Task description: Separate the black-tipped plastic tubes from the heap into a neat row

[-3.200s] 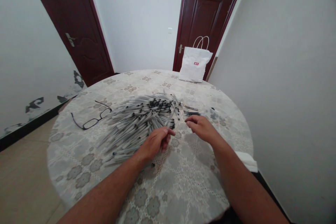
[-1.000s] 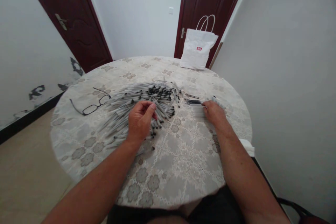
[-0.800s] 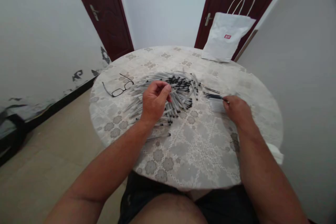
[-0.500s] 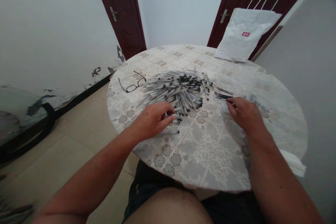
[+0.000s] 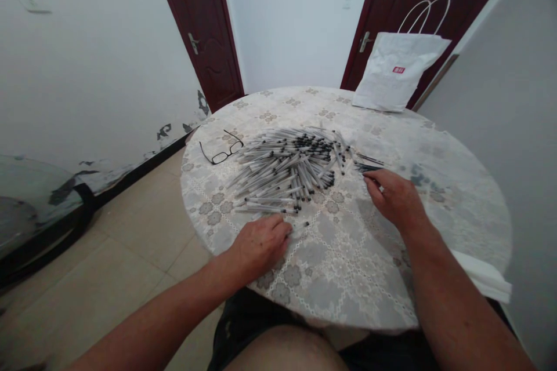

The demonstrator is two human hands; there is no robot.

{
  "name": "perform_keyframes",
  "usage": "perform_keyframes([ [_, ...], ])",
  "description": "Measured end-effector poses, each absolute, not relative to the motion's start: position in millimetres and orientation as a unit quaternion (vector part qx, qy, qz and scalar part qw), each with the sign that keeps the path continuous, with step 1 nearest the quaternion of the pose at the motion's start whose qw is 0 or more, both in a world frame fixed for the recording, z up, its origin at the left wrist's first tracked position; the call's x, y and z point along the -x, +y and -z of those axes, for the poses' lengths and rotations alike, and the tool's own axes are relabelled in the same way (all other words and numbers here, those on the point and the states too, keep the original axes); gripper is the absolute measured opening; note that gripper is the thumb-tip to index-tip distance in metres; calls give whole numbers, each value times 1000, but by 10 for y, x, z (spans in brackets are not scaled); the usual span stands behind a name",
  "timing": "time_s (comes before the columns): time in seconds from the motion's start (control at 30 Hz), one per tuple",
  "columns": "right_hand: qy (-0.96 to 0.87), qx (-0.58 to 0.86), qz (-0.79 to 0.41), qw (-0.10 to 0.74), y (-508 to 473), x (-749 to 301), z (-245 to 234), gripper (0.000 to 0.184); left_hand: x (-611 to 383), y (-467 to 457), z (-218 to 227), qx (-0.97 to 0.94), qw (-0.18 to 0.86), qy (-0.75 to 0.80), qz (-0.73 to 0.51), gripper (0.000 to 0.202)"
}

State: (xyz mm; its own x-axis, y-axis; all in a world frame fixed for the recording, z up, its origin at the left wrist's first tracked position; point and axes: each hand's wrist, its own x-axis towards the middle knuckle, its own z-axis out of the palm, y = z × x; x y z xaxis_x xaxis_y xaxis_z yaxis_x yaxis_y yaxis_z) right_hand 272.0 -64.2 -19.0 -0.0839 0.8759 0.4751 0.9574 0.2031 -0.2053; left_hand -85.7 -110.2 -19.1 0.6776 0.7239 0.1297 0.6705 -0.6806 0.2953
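Note:
A large heap of pens [image 5: 282,162] with pale, see-through barrels and dark ends lies across the middle of the table. My left hand [image 5: 265,240] is below the heap, fingers curled and closed around a single pen [image 5: 300,229] whose dark end points right. To the right of the heap lie several thin dark sticks [image 5: 369,167]. My right hand [image 5: 394,194] is at their near side, thumb and forefinger pinched together at the tips. Whatever is between those fingertips is too small to make out.
The round table [image 5: 348,278] has a patterned cloth under a clear cover. Black-framed glasses [image 5: 220,157] lie left of the heap. A white paper bag [image 5: 395,72] stands at the back right. A white folded item [image 5: 483,275] sits at the right edge.
My left hand has come down from the heap's near edge and taken hold of the pen lying there. My right hand has shifted slightly left along the dark sticks. The view has tilted up a little.

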Motion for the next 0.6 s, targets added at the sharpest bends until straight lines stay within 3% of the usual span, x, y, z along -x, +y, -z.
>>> perform_keyframes([
  [0.07,-720,620,54,309,-649,-2675,178,30,689,-1039,82,-882,216,367,-201,25],
  [0.3,-658,595,-148,438,-650,-2475,148,29,-186,-437,-99,-641,559,370,-374,13],
  [0.6,-579,557,-342,487,-599,-2396,192,50,-664,-33,89,-498,637,302,-504,24],
])
